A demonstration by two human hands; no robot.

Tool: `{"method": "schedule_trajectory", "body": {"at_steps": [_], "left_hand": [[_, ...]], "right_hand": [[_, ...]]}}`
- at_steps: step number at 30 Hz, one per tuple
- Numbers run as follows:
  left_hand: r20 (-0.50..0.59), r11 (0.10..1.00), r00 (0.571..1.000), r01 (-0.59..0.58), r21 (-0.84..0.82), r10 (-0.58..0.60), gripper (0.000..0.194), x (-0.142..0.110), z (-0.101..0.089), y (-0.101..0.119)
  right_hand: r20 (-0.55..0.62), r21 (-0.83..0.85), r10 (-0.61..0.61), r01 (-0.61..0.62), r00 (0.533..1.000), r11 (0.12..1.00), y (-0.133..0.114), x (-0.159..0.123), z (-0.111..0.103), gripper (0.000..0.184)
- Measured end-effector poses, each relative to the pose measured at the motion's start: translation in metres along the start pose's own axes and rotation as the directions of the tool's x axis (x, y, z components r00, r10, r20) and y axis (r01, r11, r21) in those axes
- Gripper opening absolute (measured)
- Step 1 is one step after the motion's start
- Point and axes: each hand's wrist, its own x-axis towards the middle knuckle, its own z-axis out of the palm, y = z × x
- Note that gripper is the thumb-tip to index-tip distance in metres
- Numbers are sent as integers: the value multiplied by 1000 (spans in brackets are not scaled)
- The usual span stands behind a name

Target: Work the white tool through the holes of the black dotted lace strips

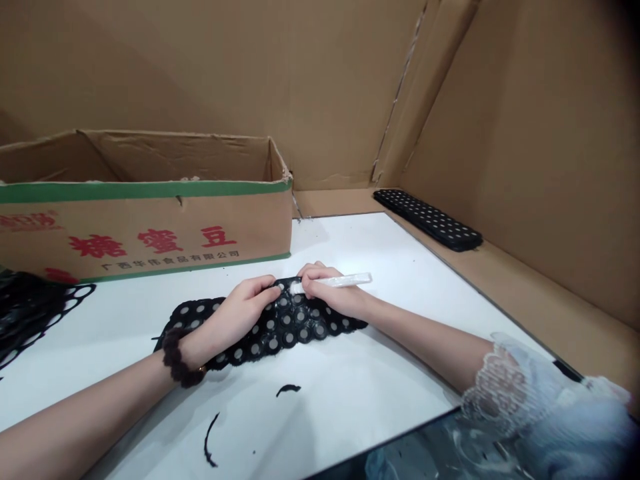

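A black sheet point(287, 320) dotted with rows of round grey discs lies across the white board point(360, 387), its middle raised. My left hand point(245, 303) pinches the sheet's upper edge between thumb and fingers. At the same edge, my right hand point(327, 287) is closed round a slim white pen-like tool point(353, 279). The tool's working end meets the sheet close to my left thumb; its exact tip is too small to make out. Two thin curved black scraps, one longer point(208, 440) and one shorter point(289, 389), lie in front of the sheet.
A cardboard box point(150, 227) with red lettering stands at the back left. Black offcuts with round holes point(35, 313) heap up at the left edge. Dotted black pieces point(427, 220) rest at the right, beside the cardboard wall point(540, 153).
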Motion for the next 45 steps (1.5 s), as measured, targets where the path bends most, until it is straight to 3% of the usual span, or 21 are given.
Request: {"method": "schedule_trajectory", "body": {"at_steps": [5,8,14,16,27,38,45], "left_hand": [[-66,991,996,-44,124,53,25,-5,5,1],[-42,977,995,-77,198,87,25,-7,6,2],[-24,986,999,-41,160,45,27,0,1,-4],[-36,990,999,-9,140,14,27,1,0,-5],[-54,984,997,-40,173,50,26,-3,4,-2],[-155,884,982,-24,467,109,22,-10,16,6],[-106,942,990,-55,332,95,23,-8,9,4]], "right_hand": [[-52,-175,1,-10,999,985,-1,-1,11,19],[-104,-260,-24,-3,994,966,-1,0,15,19],[-85,96,79,-71,993,993,4,3,1,22],[-75,118,71,-62,995,991,5,3,-2,23],[-84,17,72,-71,994,997,2,2,6,23],[-200,-238,-11,-37,980,971,-6,-3,21,24],[-117,46,65,-60,991,997,-2,1,5,25]]}}
